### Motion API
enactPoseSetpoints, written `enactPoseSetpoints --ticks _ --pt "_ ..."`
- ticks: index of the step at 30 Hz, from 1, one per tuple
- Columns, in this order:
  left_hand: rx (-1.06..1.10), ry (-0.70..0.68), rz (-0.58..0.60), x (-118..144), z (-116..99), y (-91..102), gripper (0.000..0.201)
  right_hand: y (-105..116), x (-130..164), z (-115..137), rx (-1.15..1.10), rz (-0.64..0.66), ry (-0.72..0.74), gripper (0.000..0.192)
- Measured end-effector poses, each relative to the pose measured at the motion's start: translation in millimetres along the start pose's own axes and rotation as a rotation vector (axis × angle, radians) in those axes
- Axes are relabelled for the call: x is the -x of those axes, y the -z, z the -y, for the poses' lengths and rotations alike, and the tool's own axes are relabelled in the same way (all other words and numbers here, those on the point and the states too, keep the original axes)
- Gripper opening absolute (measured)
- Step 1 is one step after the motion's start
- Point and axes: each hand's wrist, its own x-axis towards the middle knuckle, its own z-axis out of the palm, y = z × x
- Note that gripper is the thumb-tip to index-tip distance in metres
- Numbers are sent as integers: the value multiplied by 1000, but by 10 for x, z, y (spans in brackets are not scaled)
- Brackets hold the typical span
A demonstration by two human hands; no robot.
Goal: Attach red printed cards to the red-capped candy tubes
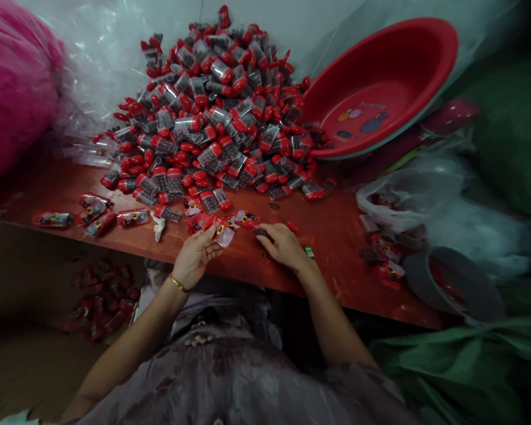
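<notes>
My left hand point(193, 255), with a gold bangle at the wrist, pinches a small printed plastic packet point(224, 235), red with a clear end. More red printed packets point(196, 222) lie just beyond its fingers. To the right, my right hand point(285, 244) is closed low over the table, with a small dark object at its fingertips that I cannot make out. In front of both hands rises a large pile of small clear containers point(212, 118) with red ends and dark contents. Several filled packets point(133, 217) lie along the table edge on the left.
A red basin point(380, 77) leans tilted at the pile's right. Nearer stand a plastic bag point(407, 195) and a grey bowl point(454, 286) beside loose packets. A pink bag point(15, 88) is at far left. Below the table edge, a box holds many red packets point(101, 298).
</notes>
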Motion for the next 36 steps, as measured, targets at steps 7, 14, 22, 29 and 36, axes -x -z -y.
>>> enactPoseSetpoints --ticks 7,14,22,29,36 --pt "-52 -69 2 3 79 -58 35 122 365 519 -739 38 -224 30" --pt "-186 -276 31 63 100 -98 34 68 306 639 -814 92 -319 25" --pt "-252 -365 64 44 159 -83 29 -34 282 678 -873 50 -367 25" --pt "-137 -236 85 43 288 -135 34 -211 298 674 -909 -45 -332 29" --pt "30 -130 115 27 333 -133 33 -428 273 785 -763 -237 -245 27"
